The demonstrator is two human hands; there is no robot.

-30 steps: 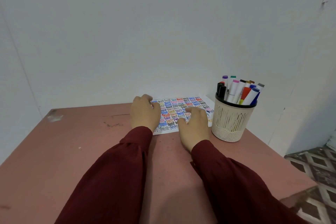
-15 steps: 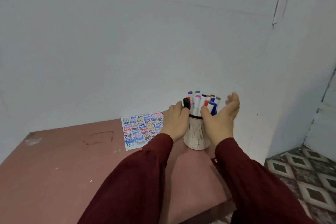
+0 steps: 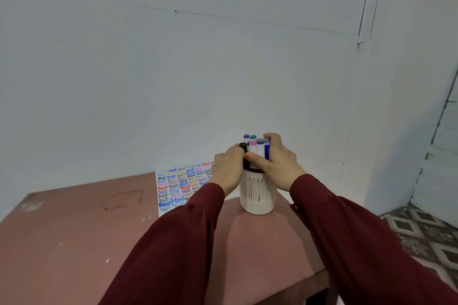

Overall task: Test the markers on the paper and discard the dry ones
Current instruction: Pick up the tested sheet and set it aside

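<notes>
A white slotted cup (image 3: 257, 195) stands on the pink table (image 3: 74, 242) and holds several markers (image 3: 256, 147) with coloured caps. My right hand (image 3: 277, 161) curls round the bunch of markers from the right, thumb across their front. My left hand (image 3: 229, 168) lies against the cup's left rim, its fingers curled by a black marker (image 3: 243, 147). Whether it grips that marker I cannot tell. The paper (image 3: 178, 184), covered with the word "test" in many colours, lies left of the cup, partly under my left arm.
The table stands in a corner of white walls (image 3: 223, 57). Its right edge (image 3: 319, 271) is close to the cup, with a patterned tile floor (image 3: 421, 238) below. Scuffs mark the tabletop at left.
Both hands left the paper and moved right to the cup. The right hand, open beside the markers half a second ago, has now closed round them. My view swung right.
</notes>
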